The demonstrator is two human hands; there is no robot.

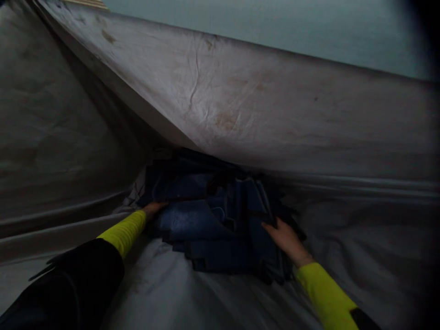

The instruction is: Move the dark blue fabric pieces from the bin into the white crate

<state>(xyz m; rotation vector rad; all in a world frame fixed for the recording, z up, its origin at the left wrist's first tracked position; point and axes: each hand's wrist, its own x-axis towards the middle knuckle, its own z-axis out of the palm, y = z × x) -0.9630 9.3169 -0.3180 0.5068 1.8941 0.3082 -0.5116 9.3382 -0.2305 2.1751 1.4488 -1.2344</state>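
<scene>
A pile of dark blue denim pieces point(220, 252) lies at the bottom of a deep, cloth-lined hollow, its layers fanned out and partly folded over. At the pile's left edge is my left hand point(154, 209), its thumb side on top and the other fingers hidden by the cloth. On the right side my right hand point(288, 240) grips the edge of the pieces, thumb on top and the remaining fingers out of sight beneath. Both forearms wear bright yellow sleeves. The dim light hides the back of the pile.
Grey, stained cloth point(223, 110) forms a steep wall behind the pile, and another cloth wall point(58, 123) rises on the left. Creased cloth point(161, 293) lines the bottom. A pale blue-green surface point(275, 27) shows beyond the upper rim.
</scene>
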